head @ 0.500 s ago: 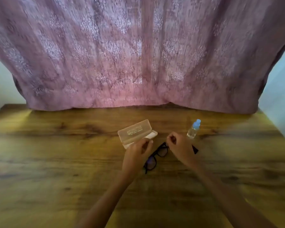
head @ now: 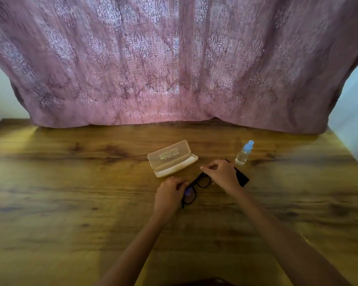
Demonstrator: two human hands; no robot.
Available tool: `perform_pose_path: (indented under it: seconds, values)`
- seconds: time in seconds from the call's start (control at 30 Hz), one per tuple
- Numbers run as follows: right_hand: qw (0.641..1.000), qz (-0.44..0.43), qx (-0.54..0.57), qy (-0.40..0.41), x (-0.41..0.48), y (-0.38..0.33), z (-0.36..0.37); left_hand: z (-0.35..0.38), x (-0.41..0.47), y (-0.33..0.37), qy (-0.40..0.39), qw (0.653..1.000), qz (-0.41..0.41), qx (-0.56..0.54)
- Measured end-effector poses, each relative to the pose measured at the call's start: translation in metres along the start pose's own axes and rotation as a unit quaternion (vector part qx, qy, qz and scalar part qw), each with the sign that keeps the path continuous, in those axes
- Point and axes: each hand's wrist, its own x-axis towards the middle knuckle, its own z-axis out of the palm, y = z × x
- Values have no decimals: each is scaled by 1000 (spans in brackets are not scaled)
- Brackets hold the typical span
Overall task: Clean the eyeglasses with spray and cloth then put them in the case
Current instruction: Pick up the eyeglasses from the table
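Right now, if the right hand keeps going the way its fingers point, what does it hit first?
The right hand points left and slightly away, so it would probably meet the open eyeglass case first, at its near right end. Height above the table is unclear.

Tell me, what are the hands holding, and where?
The eyeglasses: the left hand at one end of the frame, the right hand at the other.

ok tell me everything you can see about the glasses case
The glasses case is a slim, pale cream box, plastic by the look of it, lying open on the wooden table. Its translucent lid tilts back, with printed text showing through. The lighter tray looks empty. It sits just beyond the eyeglasses, and neither hand touches it.
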Motion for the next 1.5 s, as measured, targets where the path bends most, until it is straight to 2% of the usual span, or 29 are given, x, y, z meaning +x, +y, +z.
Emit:
perform_pose_path:
  seconds: [0.17, 0.3, 0.4, 0.5, 0.67, 0.77, 1.0, 1.23, 1.5]
  values:
    - [995, 47, 74, -41, 1, -1, -3, -2, 3, 3, -53, 998, -25, -9]
    - [976, 80, 192, -72, -5, -2, -9, -2, 3, 9, -91, 994, -39, -46]
    - [959, 66, 261, -88, -9, -2, -16, -4, 4, 14, -100, 993, -32, -62]
    - [952, 39, 284, -104, -10, -2, -24, -10, 6, 21, -71, 996, -12, -50]
    - [950, 24, 291, -108, -9, -7, -35, -24, 17, 28, 14, 1000, 17, -18]
    - [954, 9, 280, -108, -10, -10, -41, -36, 27, 30, 55, 997, 0, -48]
    - [982, -56, 120, -138, -19, -18, -50, -60, 44, 26, 131, 982, -67, -115]
    - [991, -110, 8, -81, -25, -22, -43, -67, 55, 19, 142, 969, -106, -172]
    - [992, -99, 81, 16, -26, -34, -38, -78, 55, 16, 132, 952, -119, -248]
